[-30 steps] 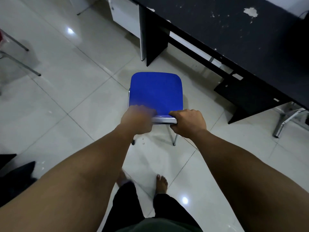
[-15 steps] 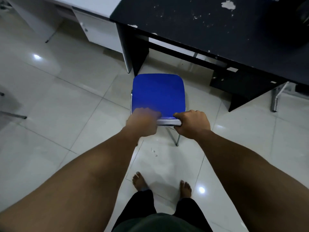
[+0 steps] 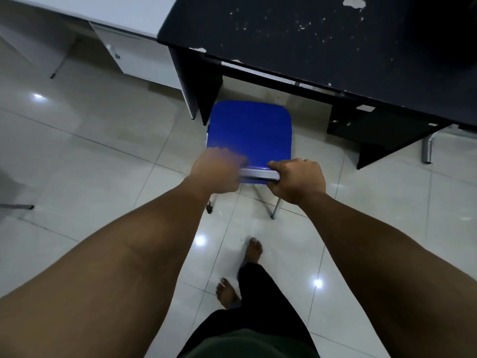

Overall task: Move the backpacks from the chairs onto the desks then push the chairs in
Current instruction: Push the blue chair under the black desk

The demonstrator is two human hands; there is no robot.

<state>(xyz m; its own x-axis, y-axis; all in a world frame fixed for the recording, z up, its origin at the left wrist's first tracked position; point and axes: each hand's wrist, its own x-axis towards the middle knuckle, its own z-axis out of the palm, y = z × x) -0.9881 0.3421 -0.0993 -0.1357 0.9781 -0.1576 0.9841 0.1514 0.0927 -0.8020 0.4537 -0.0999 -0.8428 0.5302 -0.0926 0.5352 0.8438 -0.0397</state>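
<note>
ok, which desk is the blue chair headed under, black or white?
The black desk: the blue chair points between its legs. The white desk sits left.

floor (image 3: 98, 151): glossy pale tiles, light glints | white cabinet (image 3: 139, 58): far left

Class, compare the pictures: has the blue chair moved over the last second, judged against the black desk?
Yes. The blue chair, gripped by the left hand and right hand, has moved toward the black desk; its front edge now nears the desk's edge.
</note>
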